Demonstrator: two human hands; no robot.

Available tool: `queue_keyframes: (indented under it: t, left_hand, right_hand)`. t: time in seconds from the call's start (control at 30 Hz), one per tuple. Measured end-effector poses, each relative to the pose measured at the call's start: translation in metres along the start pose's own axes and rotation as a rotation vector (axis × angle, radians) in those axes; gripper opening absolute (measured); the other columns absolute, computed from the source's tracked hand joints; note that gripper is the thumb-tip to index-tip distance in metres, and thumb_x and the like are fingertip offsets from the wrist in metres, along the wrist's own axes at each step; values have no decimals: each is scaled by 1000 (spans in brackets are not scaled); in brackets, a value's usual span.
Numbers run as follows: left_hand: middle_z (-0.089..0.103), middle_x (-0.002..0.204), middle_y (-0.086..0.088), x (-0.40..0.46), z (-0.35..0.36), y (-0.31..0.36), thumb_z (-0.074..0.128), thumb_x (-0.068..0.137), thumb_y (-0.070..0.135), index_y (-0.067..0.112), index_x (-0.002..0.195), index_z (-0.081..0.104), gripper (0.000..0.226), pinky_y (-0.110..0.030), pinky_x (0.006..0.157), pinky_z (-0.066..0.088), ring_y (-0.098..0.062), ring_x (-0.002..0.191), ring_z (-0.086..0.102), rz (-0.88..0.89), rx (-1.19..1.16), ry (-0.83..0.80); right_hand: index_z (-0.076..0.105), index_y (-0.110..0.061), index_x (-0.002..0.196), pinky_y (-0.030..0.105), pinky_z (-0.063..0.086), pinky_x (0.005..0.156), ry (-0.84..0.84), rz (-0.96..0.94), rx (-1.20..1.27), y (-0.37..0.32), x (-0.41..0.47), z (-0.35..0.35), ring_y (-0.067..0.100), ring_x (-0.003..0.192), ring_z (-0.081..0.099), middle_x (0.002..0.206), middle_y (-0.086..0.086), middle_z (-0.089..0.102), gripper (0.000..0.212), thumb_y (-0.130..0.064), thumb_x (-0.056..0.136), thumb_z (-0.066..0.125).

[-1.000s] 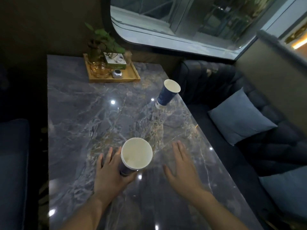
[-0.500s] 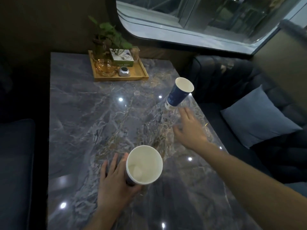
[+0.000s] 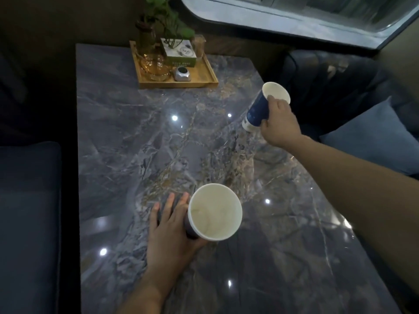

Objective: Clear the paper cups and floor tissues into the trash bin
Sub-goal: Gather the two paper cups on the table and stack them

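Two blue paper cups with white insides stand on a dark marble table (image 3: 140, 141). The near cup (image 3: 215, 211) is at the front middle, and my left hand (image 3: 172, 232) is wrapped around its left side. The far cup (image 3: 260, 105) stands near the table's right edge; my right hand (image 3: 278, 123) grips it from the right, with the thumb over its rim. No trash bin and no floor tissues are in view.
A wooden tray (image 3: 210, 80) at the back of the table carries a potted plant, a glass jar, a small box and a grey gadget. A dark sofa with blue cushions (image 3: 371, 141) runs along the right. Another dark seat (image 3: 29, 218) lies left.
My right hand reached from the near table surface out to the far cup and closed on it. My left hand stayed on the near cup.
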State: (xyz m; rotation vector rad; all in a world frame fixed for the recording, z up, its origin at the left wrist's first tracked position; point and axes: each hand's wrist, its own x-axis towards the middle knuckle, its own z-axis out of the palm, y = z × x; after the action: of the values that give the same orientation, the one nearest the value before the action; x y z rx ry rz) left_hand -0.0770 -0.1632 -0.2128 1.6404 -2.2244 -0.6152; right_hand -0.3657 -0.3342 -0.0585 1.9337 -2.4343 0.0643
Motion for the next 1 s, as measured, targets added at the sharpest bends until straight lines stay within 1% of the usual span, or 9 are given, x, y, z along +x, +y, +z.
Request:
queue_keyframes:
  t: [0.1, 0.17, 0.23, 0.3, 0.4, 0.47, 0.6, 0.83, 1.0]
  left_hand:
    - [53, 146, 7, -1, 2, -2, 48, 59, 88, 25, 133, 51, 97, -49, 119, 16, -16, 148, 26, 0, -11, 20]
    - [54, 144, 5, -2, 3, -2, 50, 58, 87, 23, 131, 51, 97, -49, 118, 17, -17, 147, 29, 5, -20, 42]
    - [54, 144, 5, -2, 3, -1, 51, 58, 87, 23, 131, 49, 97, -49, 118, 17, -18, 146, 30, -2, -24, 57]
    - [55, 143, 4, -2, 3, -1, 51, 59, 87, 24, 131, 47, 96, -48, 118, 15, -18, 146, 31, 1, -21, 65]
    - [53, 145, 7, -2, 4, -2, 48, 61, 89, 26, 133, 49, 96, -46, 120, 10, -16, 147, 27, 2, -9, 59]
    - [52, 146, 8, -1, 5, -2, 49, 61, 89, 27, 133, 48, 96, -45, 121, 8, -15, 148, 24, -10, -6, 60]
    - [50, 147, 11, -2, 4, 1, 52, 62, 85, 27, 135, 45, 93, -45, 122, 7, -14, 149, 21, -19, -20, 62]
    - [53, 145, 8, -3, 2, 1, 58, 60, 75, 26, 134, 46, 90, -47, 121, 10, -15, 147, 29, -35, -72, 82]
    - [54, 144, 5, -4, 0, 1, 59, 63, 79, 29, 138, 40, 92, -43, 119, 6, -17, 145, 32, -27, -80, 109]
  right_hand:
    - [39, -7, 134, 48, 47, 88, -18, -4, 11, -1, -1, 5, 44, 110, 54, 124, 22, 55, 48, -12, 88, 52]
    - [49, -8, 124, 49, 49, 86, -5, -9, 1, -1, -5, 8, 44, 107, 57, 120, 19, 59, 38, -7, 86, 50]
    - [57, -10, 120, 47, 49, 87, 9, 2, 27, 0, -9, 10, 43, 107, 57, 119, 18, 61, 35, -4, 86, 48]
    - [60, -11, 115, 43, 48, 82, 26, -8, 19, 2, -11, 11, 42, 104, 58, 115, 17, 63, 30, -4, 88, 47]
    - [59, -13, 102, 37, 43, 67, 66, -25, -1, 5, -15, 6, 40, 93, 59, 103, 17, 64, 16, -11, 92, 47]
    - [57, -12, 100, 36, 42, 63, 86, -50, -7, 4, -19, 1, 39, 88, 59, 99, 19, 62, 13, -15, 94, 46]
    - [56, -7, 105, 40, 45, 66, 130, -157, -38, -7, -36, -16, 41, 89, 59, 101, 23, 61, 17, -17, 96, 45]
    - [58, -6, 106, 45, 50, 73, 282, -325, 137, -33, -90, -74, 35, 88, 58, 97, 19, 64, 17, -15, 95, 49]
    - [59, -5, 113, 36, 52, 79, 353, -325, 303, -50, -147, -114, 25, 92, 60, 101, 14, 64, 20, -13, 95, 55]
